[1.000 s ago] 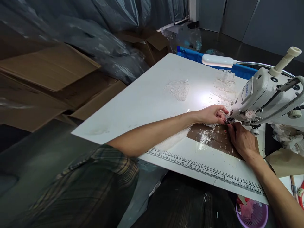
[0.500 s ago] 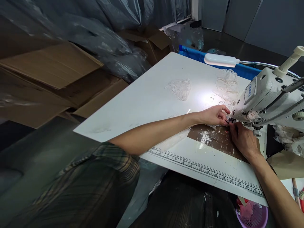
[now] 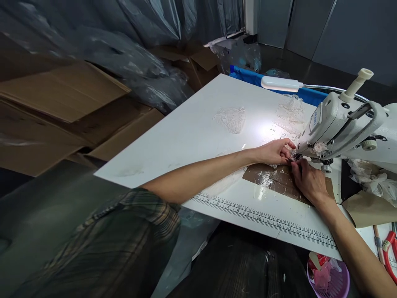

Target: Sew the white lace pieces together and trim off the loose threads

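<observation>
At the needle area of a white sewing machine (image 3: pixel 328 120), both of my hands meet with fingertips almost touching. My left hand (image 3: pixel 274 151) is closed in a pinch over white lace fabric (image 3: pixel 223 182), which runs from beneath my forearm towards the needle. My right hand (image 3: pixel 312 180) rests on the brown sheet (image 3: pixel 276 182) taped to the table, its thumb and forefinger pinched close to the presser foot. What its tips hold is too small and hidden to make out.
On the white table (image 3: pixel 173 145) lie a lace piece (image 3: pixel 232 119) and more lace (image 3: pixel 290 111) behind the needle. A lit lamp (image 3: pixel 281 84) hangs above. Red-handled scissors (image 3: pixel 387 252) lie at right, over a purple basket (image 3: pixel 336 281). Cardboard boxes (image 3: pixel 62 91) stand left.
The view has shifted slightly, so machine and hands appear further left. Both hands keep their pinch at the needle, with little visible movement.
</observation>
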The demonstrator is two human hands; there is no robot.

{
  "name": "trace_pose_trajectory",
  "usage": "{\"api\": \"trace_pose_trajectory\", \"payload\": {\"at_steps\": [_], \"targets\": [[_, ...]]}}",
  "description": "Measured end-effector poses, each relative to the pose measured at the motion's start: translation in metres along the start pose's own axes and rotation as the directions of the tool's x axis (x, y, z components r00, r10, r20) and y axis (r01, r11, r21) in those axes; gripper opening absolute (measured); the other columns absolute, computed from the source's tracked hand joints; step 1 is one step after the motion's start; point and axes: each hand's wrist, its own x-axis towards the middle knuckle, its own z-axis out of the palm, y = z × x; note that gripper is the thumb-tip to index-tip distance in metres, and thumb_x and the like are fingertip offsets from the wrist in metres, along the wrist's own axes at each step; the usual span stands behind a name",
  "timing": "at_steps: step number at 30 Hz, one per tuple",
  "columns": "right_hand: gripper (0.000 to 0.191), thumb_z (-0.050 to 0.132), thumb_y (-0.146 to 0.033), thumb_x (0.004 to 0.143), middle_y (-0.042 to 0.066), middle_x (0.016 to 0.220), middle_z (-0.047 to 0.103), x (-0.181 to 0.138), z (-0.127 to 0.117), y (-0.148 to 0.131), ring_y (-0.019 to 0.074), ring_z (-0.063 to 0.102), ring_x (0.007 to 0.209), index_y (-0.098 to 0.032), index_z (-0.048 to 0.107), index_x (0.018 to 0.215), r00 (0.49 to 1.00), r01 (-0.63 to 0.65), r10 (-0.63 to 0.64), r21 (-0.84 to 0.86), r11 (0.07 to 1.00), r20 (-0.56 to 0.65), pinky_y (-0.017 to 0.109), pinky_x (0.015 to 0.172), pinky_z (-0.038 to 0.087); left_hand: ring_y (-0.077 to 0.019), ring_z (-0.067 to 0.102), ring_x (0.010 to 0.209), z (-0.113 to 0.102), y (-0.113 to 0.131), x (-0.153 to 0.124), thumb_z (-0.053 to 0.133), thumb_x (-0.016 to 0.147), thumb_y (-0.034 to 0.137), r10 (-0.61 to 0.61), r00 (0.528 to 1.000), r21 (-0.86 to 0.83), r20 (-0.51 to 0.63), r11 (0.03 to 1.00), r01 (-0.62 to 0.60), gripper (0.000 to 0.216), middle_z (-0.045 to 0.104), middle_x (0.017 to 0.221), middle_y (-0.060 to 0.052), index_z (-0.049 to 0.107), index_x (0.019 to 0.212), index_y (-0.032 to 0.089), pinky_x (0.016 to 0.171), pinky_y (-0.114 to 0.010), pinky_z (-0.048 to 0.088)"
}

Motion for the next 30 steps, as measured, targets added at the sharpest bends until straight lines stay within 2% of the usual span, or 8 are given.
{"api": "trace_pose_trajectory", "payload": {"at_steps": [4,6,8,11,14,18,22,30], "targets": [[0.046,0.031,-0.046,0.102,0.007,0.07,0.067,-0.028,-0.008,0.011,0.0182,0.058,0.062,-0.018,0.067,0.093,0.965,0.262,-0.262,0.101,0.96,-0.017,0.028,0.055,0.031,-0.0141,0.067,0.084,-0.022,0.038,-0.017,0.073,0.078,0.026,0.066,0.982,0.334,0.176,0.935,-0.122,0.036,0.073,0.105,-0.005,0.06,0.111,0.018,0.07,-0.024,0.048],[0.048,0.03,-0.045,0.103,0.004,0.066,0.064,-0.042,-0.013,0.021,0.0158,0.056,0.059,-0.019,0.068,0.088,0.939,0.344,-0.342,0.139,0.929,-0.04,0.028,0.056,0.034,-0.0147,0.067,0.085,-0.033,0.056,-0.025,0.07,0.084,0.032,0.11,0.981,0.48,0.157,0.86,-0.174,0.023,0.074,0.1,-0.004,0.067,0.102,0.018,0.071,-0.024,0.047],[0.048,0.03,-0.042,0.103,0.005,0.068,0.064,-0.049,-0.014,0.033,0.0171,0.057,0.067,-0.019,0.068,0.084,0.945,0.321,-0.308,0.128,0.938,-0.108,0.028,0.061,0.038,-0.0154,0.066,0.085,-0.04,0.066,-0.03,0.065,0.089,0.032,0.172,0.981,0.605,0.089,0.773,-0.19,0.018,0.073,0.097,-0.004,0.069,0.097,0.017,0.072,-0.025,0.046],[0.041,0.037,-0.041,0.1,0.012,0.085,0.066,-0.045,-0.011,0.049,0.0258,0.057,0.088,-0.019,0.068,0.084,0.964,0.165,-0.145,0.078,0.983,-0.221,0.036,0.076,0.044,-0.0178,0.064,0.091,-0.036,0.061,-0.029,0.058,0.094,0.027,0.238,0.971,0.739,0.019,0.651,-0.174,0.016,0.072,0.1,-0.006,0.07,0.098,0.016,0.072,-0.026,0.044],[0.031,0.044,-0.039,0.095,0.014,0.093,0.065,-0.033,-0.006,0.055,0.0302,0.054,0.095,-0.019,0.067,0.09,0.974,0.087,-0.055,0.141,0.986,-0.218,0.044,0.081,0.045,-0.0178,0.063,0.091,-0.019,0.045,-0.023,0.056,0.095,0.023,0.226,0.972,0.763,0.072,0.615,-0.199,0.016,0.071,0.1,-0.007,0.07,0.099,0.016,0.069,-0.025,0.044],[0.029,0.042,-0.038,0.095,0.011,0.091,0.067,-0.021,-0.003,0.047,0.0283,0.057,0.093,-0.021,0.065,0.089,0.998,0.027,-0.007,0.296,0.955,-0.066,0.041,0.08,0.048,-0.0172,0.064,0.088,0.003,0.026,-0.015,0.057,0.095,0.02,0.262,0.954,0.727,0.145,0.625,-0.283,0.015,0.07,0.095,-0.008,0.071,0.097,0.016,0.074,-0.027,0.049],[0.031,0.042,-0.039,0.094,0.012,0.096,0.069,-0.017,0.0,0.036,0.0269,0.062,0.091,-0.02,0.066,0.097,0.998,-0.061,0.059,0.394,0.917,0.016,0.037,0.074,0.048,-0.0175,0.065,0.088,0.008,0.013,-0.012,0.056,0.095,0.018,0.322,0.934,0.701,0.153,0.631,-0.332,0.017,0.069,0.098,-0.009,0.072,0.099,0.016,0.078,-0.029,0.053],[0.032,0.043,-0.04,0.094,0.012,0.093,0.069,-0.026,0.009,0.033,0.0259,0.062,0.09,-0.019,0.067,0.096,0.99,-0.038,0.09,0.42,0.907,-0.104,0.038,0.078,0.048,-0.016,0.066,0.084,0.006,0.004,-0.012,0.055,0.095,0.019,0.349,0.936,0.643,0.048,0.706,-0.296,0.018,0.071,0.092,-0.008,0.073,0.091,0.015,0.075,-0.028,0.054]]}}
